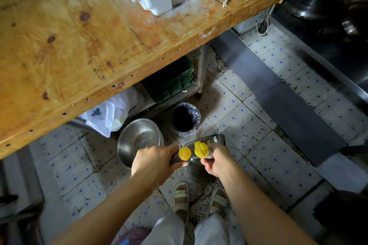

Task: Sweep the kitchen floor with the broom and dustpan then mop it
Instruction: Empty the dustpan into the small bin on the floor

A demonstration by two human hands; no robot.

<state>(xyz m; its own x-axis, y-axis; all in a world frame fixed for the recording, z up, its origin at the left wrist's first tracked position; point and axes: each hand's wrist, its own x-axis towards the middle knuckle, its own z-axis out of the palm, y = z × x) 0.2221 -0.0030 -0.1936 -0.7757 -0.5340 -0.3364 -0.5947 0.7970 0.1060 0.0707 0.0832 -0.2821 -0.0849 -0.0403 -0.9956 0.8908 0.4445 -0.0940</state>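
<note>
Person stands by wooden table, both hands out front. Left hand curled round dark handle with yellow end cap; right hand pinches second handle under yellow grip — which is broom, which dustpan, cannot tell. Grey dustpan tray just beyond hands, near lined bin. Steel bowl on tiled floor left of bin — green crate under table.

Standing over the tiled floor, the left hand and right hand each grip a yellow-capped handle above the dustpan.
</note>
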